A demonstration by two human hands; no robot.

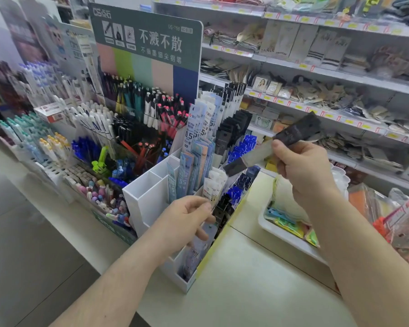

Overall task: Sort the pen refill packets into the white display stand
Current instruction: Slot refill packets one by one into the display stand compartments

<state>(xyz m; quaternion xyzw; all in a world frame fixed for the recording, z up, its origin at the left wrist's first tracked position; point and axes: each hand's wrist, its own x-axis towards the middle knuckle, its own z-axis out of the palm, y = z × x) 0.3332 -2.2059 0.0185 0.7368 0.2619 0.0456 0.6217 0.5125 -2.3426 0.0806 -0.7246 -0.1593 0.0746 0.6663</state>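
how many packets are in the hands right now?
2. The right hand holds a black packet above the white stand; the left hand holds a pale packet at its front slots.

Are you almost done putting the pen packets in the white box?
Partly. Many packets already stand in the white display stand. The right hand holds a dark packet up in the air, and the left hand pinches a packet in a front slot. Two left slots look empty still.
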